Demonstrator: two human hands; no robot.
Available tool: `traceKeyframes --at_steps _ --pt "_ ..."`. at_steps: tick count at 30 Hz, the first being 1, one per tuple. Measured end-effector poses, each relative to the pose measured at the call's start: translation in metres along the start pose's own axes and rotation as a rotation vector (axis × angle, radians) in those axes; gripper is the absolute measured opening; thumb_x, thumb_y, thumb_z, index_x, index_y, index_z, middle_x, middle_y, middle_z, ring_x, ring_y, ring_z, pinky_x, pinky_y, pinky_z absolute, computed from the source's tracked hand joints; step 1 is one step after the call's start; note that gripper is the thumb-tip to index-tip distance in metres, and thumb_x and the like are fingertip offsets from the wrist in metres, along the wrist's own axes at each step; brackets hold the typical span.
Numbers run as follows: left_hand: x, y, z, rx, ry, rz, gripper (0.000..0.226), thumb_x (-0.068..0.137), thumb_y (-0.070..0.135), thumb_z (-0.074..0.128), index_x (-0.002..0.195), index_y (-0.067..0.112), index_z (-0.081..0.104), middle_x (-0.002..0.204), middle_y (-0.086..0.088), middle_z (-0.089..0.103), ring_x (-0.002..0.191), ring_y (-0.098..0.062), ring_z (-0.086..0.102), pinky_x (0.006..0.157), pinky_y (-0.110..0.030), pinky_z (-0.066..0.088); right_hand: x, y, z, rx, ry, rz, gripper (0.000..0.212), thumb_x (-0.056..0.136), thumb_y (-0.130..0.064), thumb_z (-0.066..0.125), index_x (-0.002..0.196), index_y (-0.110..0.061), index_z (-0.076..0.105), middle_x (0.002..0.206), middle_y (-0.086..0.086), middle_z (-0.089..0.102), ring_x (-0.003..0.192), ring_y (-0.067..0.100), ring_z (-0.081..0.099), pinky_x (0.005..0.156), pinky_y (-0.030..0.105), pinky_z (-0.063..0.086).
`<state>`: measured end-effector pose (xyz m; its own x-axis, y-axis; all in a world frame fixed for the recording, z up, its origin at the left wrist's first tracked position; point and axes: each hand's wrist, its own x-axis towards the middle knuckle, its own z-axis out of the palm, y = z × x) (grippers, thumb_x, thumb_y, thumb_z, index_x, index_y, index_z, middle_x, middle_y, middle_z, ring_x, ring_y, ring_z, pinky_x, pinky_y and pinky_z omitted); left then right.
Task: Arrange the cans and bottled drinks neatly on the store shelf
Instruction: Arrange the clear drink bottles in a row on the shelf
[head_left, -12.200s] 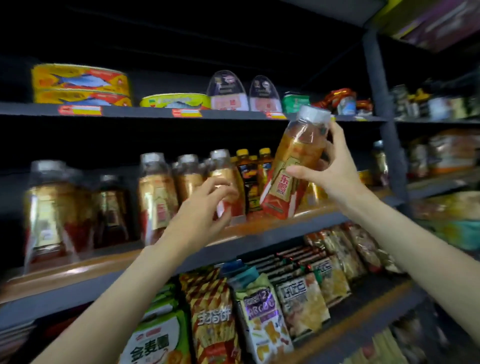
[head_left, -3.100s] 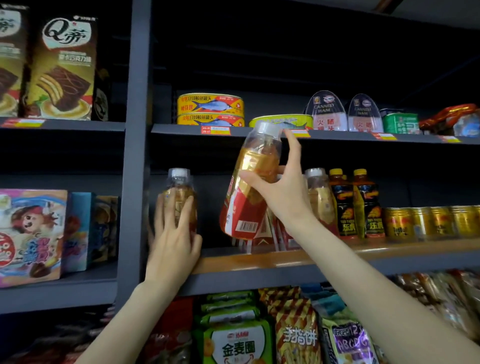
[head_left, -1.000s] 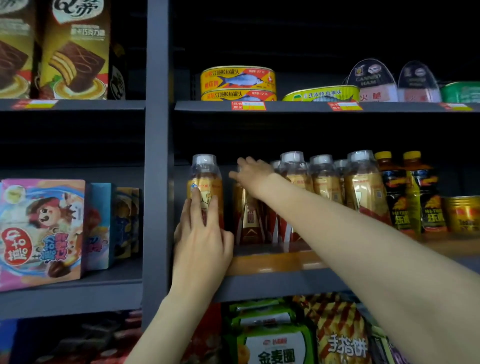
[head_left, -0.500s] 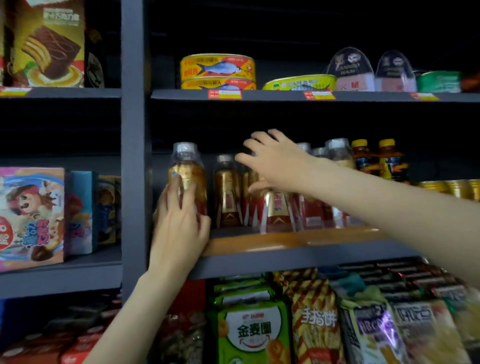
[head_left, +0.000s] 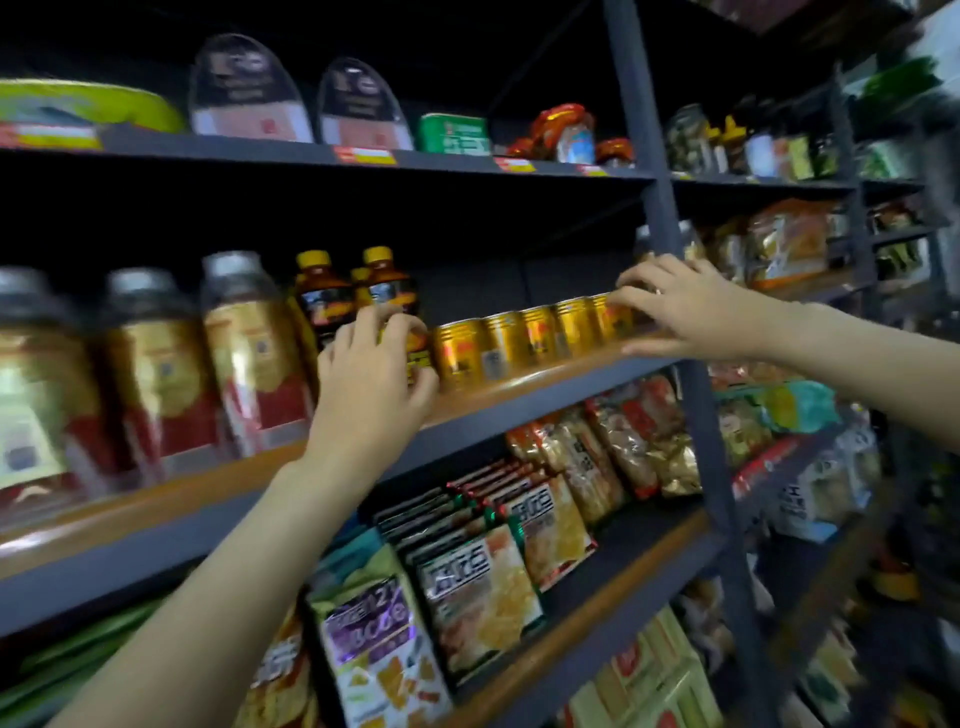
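On the far left of the shelf (head_left: 545, 376) stand my tea bottles (head_left: 249, 353), upright in a row, clear with gold and red labels and grey caps; they are blurred. Just right of them are the dark bottles (head_left: 332, 296) with yellow caps.

My left hand (head_left: 371, 374) is raised in front of the dark bottles, forearm rising from the lower left, back of the hand toward me. Its fingers (head_left: 363, 325) are curled at the front dark bottle, thumb out to the right near the shelf lip. I cannot tell whether they truly grip it or only touch it.

Next comes the row of gold cans (head_left: 519, 338), standing side by side along the shelf's front edge, touching one another, running right toward the post (head_left: 660, 218).

My right hand (head_left: 680, 306) reaches in from the right, arm nearly level, palm down. Its fingers (head_left: 631, 301) are spread and fairly straight, the tips resting on top of the rightmost can, the thumb low along the shelf lip. They hold nothing.

Above, the upper shelf (head_left: 260, 150) carries tins (head_left: 457, 134) and two arched packs (head_left: 247, 93). Below, snack bags (head_left: 478, 587) stand in rows.
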<state>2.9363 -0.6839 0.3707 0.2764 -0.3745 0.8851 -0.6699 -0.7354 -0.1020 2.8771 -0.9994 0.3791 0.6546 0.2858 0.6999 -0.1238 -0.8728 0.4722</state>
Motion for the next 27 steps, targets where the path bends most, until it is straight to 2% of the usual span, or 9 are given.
traceKeyframes --at_steps 3,5,8,13,17,20,24,27 --pt "0.032 0.055 0.058 -0.024 0.028 0.038 0.035 0.088 0.017 0.056 0.122 0.012 0.053 0.131 -0.006 0.045 0.121 -0.026 0.041 0.098 -0.038 0.030 -0.034 0.071 0.043 0.117 -0.127 0.183 0.085 0.076 -0.072 0.020 0.137 -0.016 0.042 0.138 0.012 0.038 0.123 0.030 0.033 0.097 0.052 0.039" --pt "0.054 0.090 0.100 -0.022 0.054 0.041 0.036 0.088 0.017 0.056 0.123 0.012 0.053 0.132 -0.007 0.045 0.120 -0.026 0.042 0.097 -0.037 0.030 -0.042 0.118 0.075 0.185 -0.171 0.278 0.074 0.084 -0.064 0.034 0.139 -0.015 0.038 0.139 0.012 0.034 0.124 0.029 0.029 0.100 0.052 0.037" --pt "0.091 0.141 0.164 -0.044 0.072 -0.045 0.039 0.088 0.018 0.054 0.126 0.012 0.050 0.133 -0.007 0.043 0.120 -0.027 0.041 0.096 -0.037 0.031 -0.036 0.178 0.122 0.375 -0.138 0.375 0.066 0.089 -0.051 0.049 0.142 -0.014 0.035 0.138 0.016 0.034 0.125 0.035 0.032 0.102 0.051 0.035" --pt "0.152 0.218 0.243 -0.134 -0.035 -0.119 0.054 0.093 0.029 0.048 0.143 0.019 0.029 0.149 -0.004 0.024 0.134 -0.026 0.027 0.106 -0.041 0.029 0.005 0.248 0.179 0.814 -0.097 0.433 0.079 0.088 -0.044 0.061 0.149 -0.024 0.016 0.146 0.020 0.026 0.132 0.037 0.034 0.102 0.039 0.033" --pt "0.190 0.253 0.267 -0.188 0.068 -0.041 0.052 0.094 0.020 0.050 0.142 0.015 0.032 0.150 -0.004 0.024 0.136 -0.020 0.024 0.107 -0.029 0.027 0.047 0.267 0.225 1.086 -0.049 0.546 0.101 0.078 -0.039 0.075 0.151 -0.017 0.009 0.149 0.019 0.033 0.138 0.034 0.031 0.109 0.042 0.031" --pt "0.205 0.278 0.290 -0.190 0.034 0.030 0.057 0.093 0.016 0.051 0.145 0.016 0.029 0.154 -0.003 0.018 0.141 -0.016 0.017 0.107 -0.019 0.019 0.058 0.261 0.266 1.104 -0.046 0.603 0.109 0.074 -0.036 0.079 0.151 -0.011 0.006 0.146 0.018 0.039 0.134 0.035 0.038 0.106 0.037 0.032" --pt "0.216 0.297 0.327 -0.218 -0.094 -0.088 0.067 0.095 0.019 0.047 0.151 0.022 0.008 0.158 -0.003 -0.008 0.145 -0.021 -0.003 0.115 -0.030 0.012 0.067 0.261 0.292 1.133 -0.017 0.599 0.105 0.076 -0.029 0.078 0.151 -0.013 0.007 0.140 0.019 0.045 0.129 0.037 0.044 0.103 0.042 0.036" --pt "0.227 0.308 0.345 -0.159 -0.109 -0.251 0.072 0.096 0.024 0.044 0.150 0.023 -0.004 0.156 -0.010 -0.020 0.144 -0.031 -0.005 0.114 -0.043 0.014 0.067 0.272 0.303 1.112 -0.004 0.637 0.105 0.076 -0.032 0.078 0.150 -0.017 0.006 0.139 0.018 0.045 0.125 0.038 0.047 0.101 0.046 0.039"
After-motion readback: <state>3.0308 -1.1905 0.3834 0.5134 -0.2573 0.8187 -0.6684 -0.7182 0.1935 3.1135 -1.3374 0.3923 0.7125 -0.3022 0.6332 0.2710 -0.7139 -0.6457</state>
